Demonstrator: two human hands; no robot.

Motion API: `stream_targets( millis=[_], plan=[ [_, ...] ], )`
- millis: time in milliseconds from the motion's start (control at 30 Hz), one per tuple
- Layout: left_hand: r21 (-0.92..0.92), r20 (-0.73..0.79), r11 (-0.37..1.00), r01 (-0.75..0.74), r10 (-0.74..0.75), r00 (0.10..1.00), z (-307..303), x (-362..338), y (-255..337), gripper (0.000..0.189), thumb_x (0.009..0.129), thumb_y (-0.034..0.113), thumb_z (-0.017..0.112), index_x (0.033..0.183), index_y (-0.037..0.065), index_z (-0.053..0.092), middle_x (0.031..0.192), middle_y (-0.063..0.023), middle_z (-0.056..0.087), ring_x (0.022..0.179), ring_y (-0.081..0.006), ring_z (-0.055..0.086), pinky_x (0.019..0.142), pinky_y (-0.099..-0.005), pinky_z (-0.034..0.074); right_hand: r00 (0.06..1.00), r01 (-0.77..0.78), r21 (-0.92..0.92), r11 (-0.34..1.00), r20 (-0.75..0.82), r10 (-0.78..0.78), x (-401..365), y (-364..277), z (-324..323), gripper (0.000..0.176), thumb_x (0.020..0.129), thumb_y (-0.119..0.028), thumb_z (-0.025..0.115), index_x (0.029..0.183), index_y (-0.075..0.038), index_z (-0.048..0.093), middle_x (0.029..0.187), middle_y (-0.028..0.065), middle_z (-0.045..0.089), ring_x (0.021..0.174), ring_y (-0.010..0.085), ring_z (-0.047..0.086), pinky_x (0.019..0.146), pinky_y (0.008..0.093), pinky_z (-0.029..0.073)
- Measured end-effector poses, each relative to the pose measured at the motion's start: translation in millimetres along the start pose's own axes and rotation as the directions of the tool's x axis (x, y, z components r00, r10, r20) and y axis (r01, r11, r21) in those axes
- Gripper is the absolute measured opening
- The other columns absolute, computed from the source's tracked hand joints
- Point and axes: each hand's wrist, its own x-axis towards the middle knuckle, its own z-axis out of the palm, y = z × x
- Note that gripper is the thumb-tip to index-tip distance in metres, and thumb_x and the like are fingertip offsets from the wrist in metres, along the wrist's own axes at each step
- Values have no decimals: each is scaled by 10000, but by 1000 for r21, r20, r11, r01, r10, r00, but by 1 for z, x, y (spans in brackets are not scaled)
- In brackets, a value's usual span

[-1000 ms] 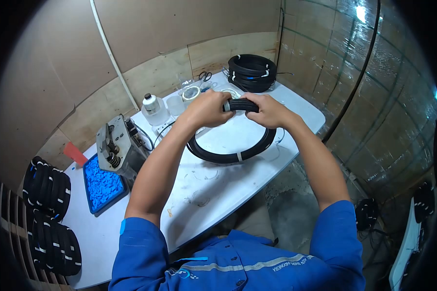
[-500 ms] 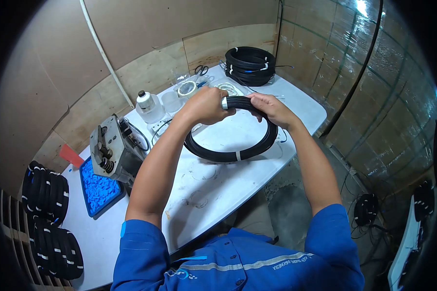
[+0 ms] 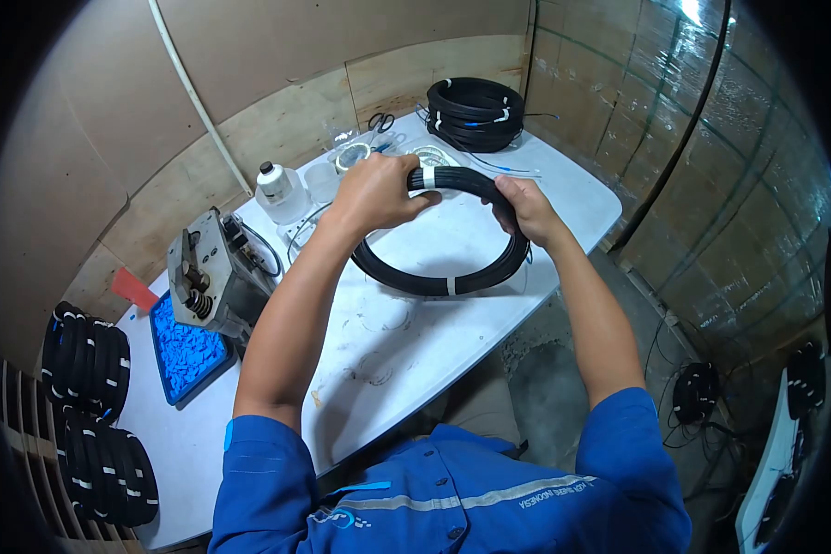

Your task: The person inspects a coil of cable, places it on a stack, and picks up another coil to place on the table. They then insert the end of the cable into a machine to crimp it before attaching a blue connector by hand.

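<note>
A coil of black cable is held tilted over the white table, with white tape round it at the top and at the near side. My left hand grips the coil at the upper left, beside the upper tape band, its thumb pointing right. At the upper right my right hand is wrapped round the coil, with the thumb on top. The coil's near side hangs close over the tabletop.
On the white table stand a metal machine, a blue tray of blue pieces, a bottle, tape rolls, scissors and a black coil stack. More coils lie at the left edge.
The upper tape band now shows clear of my left hand, whose thumb has lifted from under the coil. My right hand has shifted right and slightly down along the coil.
</note>
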Motion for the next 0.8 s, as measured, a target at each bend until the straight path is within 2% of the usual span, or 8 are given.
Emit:
stream_targets(
  millis=[233,333,400,433,500,567,633,800],
  plan=[
    [-40,-102,989,142,-146,984,25,-4,-13,347,881,347,783,892,17,675,710,-207,674,689,-399,665,652,-474,503,995,11,21,1000,-104,-9,-13,14,-8,651,1065,-630,392,929,-44,639,610,11,545,497,90,501,498,254,415],
    [-130,-82,980,151,-162,983,26,-4,-15,329,902,324,766,892,9,671,723,-219,666,688,-397,653,641,-468,486,975,168,4,986,-148,-165,-24,13,3,452,1045,-487,571,1053,-42,647,701,0,584,576,75,527,535,256,436],
    [-144,-64,976,162,-173,983,18,-2,-11,330,901,323,768,893,7,675,716,-208,666,672,-373,649,638,-460,480,899,262,-409,874,-226,-376,-30,5,13,301,953,-226,733,1190,-65,640,773,-24,596,641,62,540,559,252,442],
    [-161,-40,971,179,-188,981,11,-1,-7,330,900,322,770,894,4,680,709,-197,667,657,-349,644,634,-451,474,897,266,-408,873,-227,-379,-28,1,12,301,953,-226,733,1190,-65,640,773,-24,596,641,62,540,559,252,442],
    [-182,14,960,214,-215,976,-11,2,0,340,890,332,780,899,5,689,704,-180,668,647,-316,638,632,-441,474,940,95,-111,989,-317,-126,-23,-6,9,407,861,-45,767,1246,-85,640,771,-41,584,629,60,538,556,243,435],
    [-232,41,949,211,-207,977,-28,4,0,371,848,362,816,922,10,724,688,-135,667,631,-232,622,627,-414,475,943,95,-82,992,-311,-116,-23,-27,8,365,885,-34,731,1235,-74,632,763,-27,589,581,67,534,524,248,429],
    [-253,24,945,206,-207,978,-54,1,10,395,816,360,814,928,-10,734,717,-191,692,687,-329,683,689,-432,523,961,89,47,995,-266,-74,-21,-39,-1,397,893,-58,735,1270,-78,611,743,-7,587,563,81,533,517,257,433],
    [-232,-11,945,231,-240,971,-48,-24,-8,675,845,291,808,1391,50,494,936,-219,735,829,-336,724,785,-427,551,987,-79,451,889,-92,134,-23,-55,-19,205,987,-166,678,1110,-103,526,792,3,500,591,72,466,492,219,395]
  ],
)
